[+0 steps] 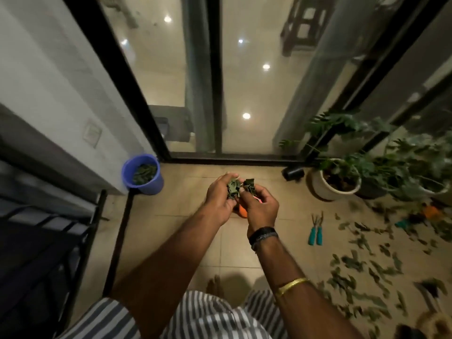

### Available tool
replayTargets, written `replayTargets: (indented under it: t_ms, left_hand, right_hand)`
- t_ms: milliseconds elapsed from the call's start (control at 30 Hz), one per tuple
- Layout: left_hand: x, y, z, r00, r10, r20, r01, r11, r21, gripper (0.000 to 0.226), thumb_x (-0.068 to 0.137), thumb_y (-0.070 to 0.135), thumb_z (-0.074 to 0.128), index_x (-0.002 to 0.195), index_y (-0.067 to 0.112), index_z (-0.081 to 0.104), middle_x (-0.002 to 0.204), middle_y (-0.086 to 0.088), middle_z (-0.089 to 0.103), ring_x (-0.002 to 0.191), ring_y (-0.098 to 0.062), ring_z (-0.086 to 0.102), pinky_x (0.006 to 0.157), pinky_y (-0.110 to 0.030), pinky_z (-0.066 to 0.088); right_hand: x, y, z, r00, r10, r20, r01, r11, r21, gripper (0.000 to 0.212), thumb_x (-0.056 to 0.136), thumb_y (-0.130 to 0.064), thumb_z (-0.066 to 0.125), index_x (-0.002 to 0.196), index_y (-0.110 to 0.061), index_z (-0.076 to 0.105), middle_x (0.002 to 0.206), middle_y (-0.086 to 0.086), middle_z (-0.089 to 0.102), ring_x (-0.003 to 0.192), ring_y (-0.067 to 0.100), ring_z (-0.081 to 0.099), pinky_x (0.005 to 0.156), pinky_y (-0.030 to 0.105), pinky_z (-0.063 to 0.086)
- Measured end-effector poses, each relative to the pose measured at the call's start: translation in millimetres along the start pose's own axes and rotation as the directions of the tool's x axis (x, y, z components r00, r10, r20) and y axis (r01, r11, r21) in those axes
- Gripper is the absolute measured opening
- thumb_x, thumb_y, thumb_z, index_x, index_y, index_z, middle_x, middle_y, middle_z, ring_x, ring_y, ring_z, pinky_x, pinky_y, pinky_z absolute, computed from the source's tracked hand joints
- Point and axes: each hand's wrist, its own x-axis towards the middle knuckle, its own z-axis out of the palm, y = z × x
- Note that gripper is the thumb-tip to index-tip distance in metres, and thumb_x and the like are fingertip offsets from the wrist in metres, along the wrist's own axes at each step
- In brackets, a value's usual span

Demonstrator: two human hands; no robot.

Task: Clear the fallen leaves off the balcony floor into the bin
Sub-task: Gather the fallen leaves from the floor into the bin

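Observation:
My left hand (219,195) grips a bunch of green leaves (233,188) in front of me, above the tiled floor. Close beside it, my right hand (263,205) pinches a smaller clump of leaves (250,185). The two clumps nearly touch. A blue bin (143,173) stands at the far left against the wall, with leaves lying inside it. Many fallen leaves (362,265) are scattered over the floor at the right.
Potted plants (335,177) line the far right by the glass door. Two teal-handled garden tools (315,233) lie on the tiles. An orange object (241,211) shows under my hands. A black railing (80,241) runs along the left.

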Motion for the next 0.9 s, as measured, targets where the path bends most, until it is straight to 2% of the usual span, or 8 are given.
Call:
replayTargets:
  t_ms: [67, 200, 367, 467, 600, 667, 767, 900]
  left_hand:
    - [5.8, 31.0, -34.7, 0.998, 0.028, -0.056, -0.031, 0.998, -0.055, 0.016, 0.098, 0.017, 0.054, 0.087, 0.011, 0.065, 0.082, -0.008, 0.067, 0.073, -0.022, 0.063, 0.069, -0.032, 0.049]
    - [26.9, 81.7, -98.5, 0.984, 0.076, -0.159, -0.102, 0.982, -0.157, 0.013, 0.095, 0.017, 0.056, 0.088, 0.011, 0.065, 0.084, -0.008, 0.067, 0.076, -0.021, 0.064, 0.071, -0.032, 0.050]
    - [70.9, 143.5, -168.1, 0.964, 0.092, -0.249, -0.165, 0.942, -0.293, 0.022, 0.100, 0.023, 0.051, 0.086, 0.011, 0.062, 0.078, -0.005, 0.067, 0.074, -0.019, 0.063, 0.070, -0.032, 0.048]
    - [104.5, 179.4, -206.4, 0.941, 0.082, -0.329, -0.210, 0.903, -0.375, 0.032, 0.099, 0.036, 0.051, 0.101, 0.007, 0.065, 0.092, -0.012, 0.069, 0.083, -0.024, 0.066, 0.075, -0.035, 0.052]
    - [158.5, 227.3, -254.7, 0.897, 0.014, -0.442, -0.240, 0.856, -0.459, 0.050, 0.100, 0.042, 0.039, 0.116, 0.003, 0.066, 0.109, -0.018, 0.069, 0.102, -0.032, 0.065, 0.097, -0.043, 0.048]
    - [186.1, 251.2, -275.3, 0.872, -0.020, -0.489, -0.243, 0.850, -0.467, 0.046, 0.099, 0.036, 0.039, 0.117, 0.004, 0.066, 0.107, -0.017, 0.070, 0.103, -0.032, 0.065, 0.088, -0.040, 0.053]
    - [223.2, 279.8, -303.4, 0.871, -0.022, -0.491, -0.249, 0.842, -0.479, 0.035, 0.092, 0.018, 0.053, 0.121, 0.004, 0.065, 0.109, -0.017, 0.072, 0.101, -0.032, 0.069, 0.088, -0.043, 0.055]
    - [286.9, 300.1, -348.4, 0.884, -0.021, -0.468, -0.191, 0.896, -0.401, 0.052, 0.080, 0.021, 0.076, 0.128, 0.008, 0.062, 0.118, -0.016, 0.070, 0.105, -0.031, 0.070, 0.095, -0.047, 0.055]
  right_hand:
    - [-1.5, 12.7, 45.1, 0.997, 0.015, 0.074, -0.012, 0.999, -0.038, 0.018, 0.079, -0.003, 0.077, 0.094, -0.014, 0.076, 0.097, 0.013, 0.075, 0.086, 0.034, 0.072, 0.076, 0.045, 0.060]
    - [6.9, 38.1, 127.3, 0.979, 0.045, 0.200, -0.022, 0.993, -0.117, 0.020, 0.080, 0.003, 0.075, 0.095, -0.011, 0.076, 0.095, 0.009, 0.075, 0.089, 0.027, 0.072, 0.079, 0.043, 0.061]
    - [29.1, 72.8, 228.8, 0.937, 0.130, 0.325, -0.064, 0.977, -0.206, 0.020, 0.083, 0.005, 0.072, 0.093, -0.011, 0.075, 0.097, 0.013, 0.074, 0.086, 0.025, 0.072, 0.072, 0.035, 0.060]
    - [51.9, 94.9, 289.6, 0.915, 0.166, 0.368, -0.063, 0.959, -0.276, 0.018, 0.082, 0.000, 0.075, 0.090, -0.016, 0.077, 0.096, 0.012, 0.075, 0.086, 0.028, 0.072, 0.074, 0.041, 0.061]
    - [83.8, 118.1, 368.5, 0.888, 0.233, 0.396, -0.067, 0.918, -0.390, 0.017, 0.083, -0.001, 0.075, 0.090, -0.016, 0.075, 0.093, 0.008, 0.075, 0.087, 0.028, 0.073, 0.072, 0.037, 0.062]
    - [100.1, 126.1, 405.8, 0.862, 0.251, 0.441, -0.040, 0.900, -0.434, 0.018, 0.084, -0.003, 0.073, 0.090, -0.019, 0.075, 0.091, 0.004, 0.075, 0.089, 0.026, 0.072, 0.077, 0.042, 0.062]
    - [127.1, 144.2, 454.9, 0.831, 0.284, 0.477, -0.021, 0.874, -0.485, 0.017, 0.081, -0.007, 0.074, 0.089, -0.021, 0.074, 0.092, 0.006, 0.074, 0.089, 0.028, 0.071, 0.082, 0.051, 0.060]
    - [170.5, 190.9, 508.7, 0.807, 0.396, 0.439, -0.084, 0.812, -0.578, 0.028, 0.067, -0.020, 0.074, 0.091, -0.032, 0.072, 0.102, 0.000, 0.072, 0.101, 0.028, 0.068, 0.085, 0.052, 0.059]
